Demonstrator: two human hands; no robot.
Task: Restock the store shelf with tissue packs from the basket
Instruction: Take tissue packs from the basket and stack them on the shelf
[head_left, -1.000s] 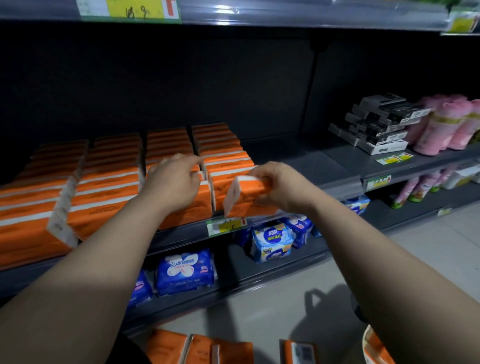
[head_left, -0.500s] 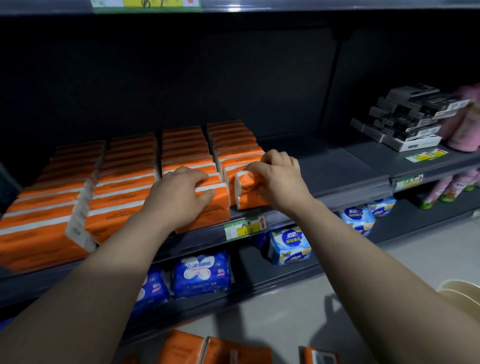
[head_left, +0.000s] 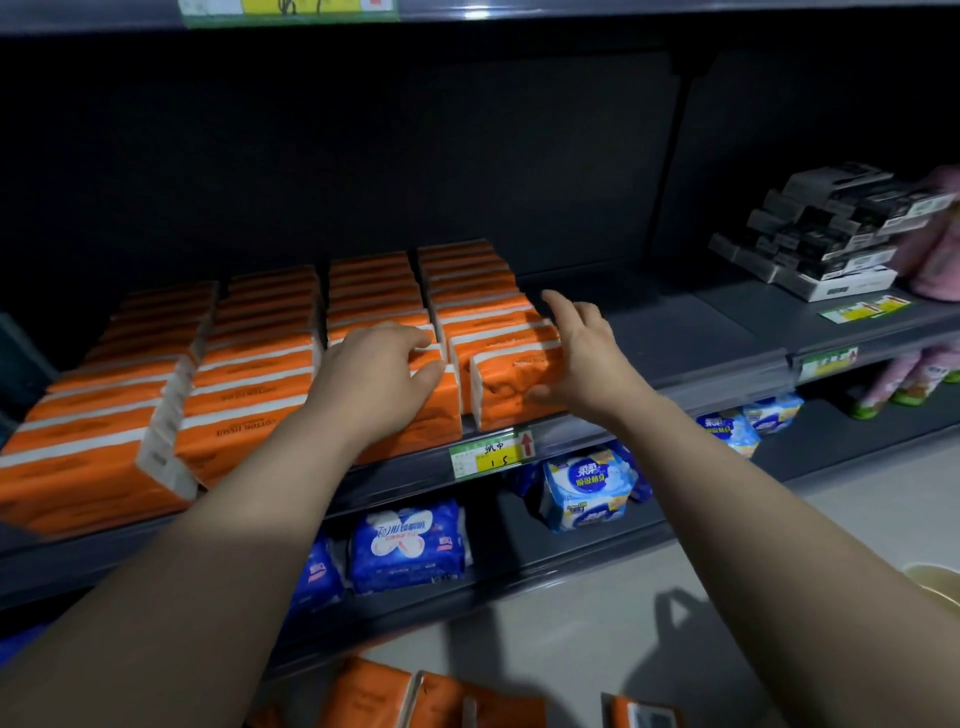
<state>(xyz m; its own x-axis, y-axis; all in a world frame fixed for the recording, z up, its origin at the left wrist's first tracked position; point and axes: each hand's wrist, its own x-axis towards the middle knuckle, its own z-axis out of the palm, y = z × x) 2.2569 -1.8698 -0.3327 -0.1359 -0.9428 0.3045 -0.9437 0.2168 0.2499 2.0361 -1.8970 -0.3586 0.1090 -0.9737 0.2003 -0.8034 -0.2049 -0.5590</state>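
Several rows of orange tissue packs (head_left: 260, 364) stand on the grey shelf (head_left: 675, 353). At the front of the rightmost row stands one orange pack (head_left: 509, 374). My right hand (head_left: 582, 358) is open against its right side, fingers straight and thumb touching its front face. My left hand (head_left: 379, 369) grips the front pack (head_left: 415, 415) of the neighbouring row, fingers curled over its top edge. More orange packs (head_left: 374, 696) lie at the bottom edge of the view; the basket itself is not visible.
The shelf to the right of the orange rows is bare up to a stack of black-and-white boxes (head_left: 831, 228) and pink packs (head_left: 935, 249). Blue packs (head_left: 405, 545) fill the lower shelf. A price tag (head_left: 491, 452) sits on the shelf edge.
My right hand set the orange pack down at the front of the rightmost row, let go and opened beside it. My left hand stayed on the neighbouring row.
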